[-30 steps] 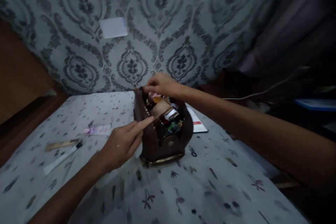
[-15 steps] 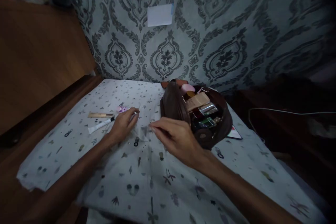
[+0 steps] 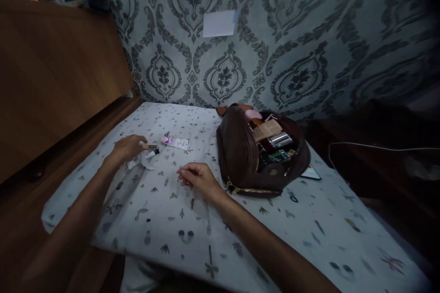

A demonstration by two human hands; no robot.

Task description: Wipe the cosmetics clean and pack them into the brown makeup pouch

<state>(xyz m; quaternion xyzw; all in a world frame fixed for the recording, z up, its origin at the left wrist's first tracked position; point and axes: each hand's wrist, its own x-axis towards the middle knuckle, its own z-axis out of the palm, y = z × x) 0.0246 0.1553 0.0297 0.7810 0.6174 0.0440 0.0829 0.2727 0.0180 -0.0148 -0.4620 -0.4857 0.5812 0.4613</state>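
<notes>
My left hand [image 3: 127, 150] is low over the left of the patterned cloth [image 3: 192, 229], fingers reaching right and slightly bent. It covers the left parts of a beige tube [image 3: 149, 147] and a white tube with a black cap [image 3: 152, 153]; I cannot make out a grip on either. The cloth is wrinkled beneath it. Near the middle, my right hand [image 3: 199, 178] hovers just above or rests on the cloth, fingers loosely curled and nothing visible in them. A pink and white tube [image 3: 176, 142] lies beyond, between the hands.
An unzipped brown bag [image 3: 237, 146] packed with cosmetics stands right of my right hand. A flat pale item [image 3: 311, 172] sticks out beside it. Wooden furniture [image 3: 62, 55] borders the left. Behind is a patterned wall [image 3: 223, 73] with white paper [image 3: 219, 24]. A white cable [image 3: 378, 146] runs at right.
My left hand has moved left, from beside the pink and white tube to over the other two tubes. My right hand has drawn left, away from the bag. The view has shifted slightly.
</notes>
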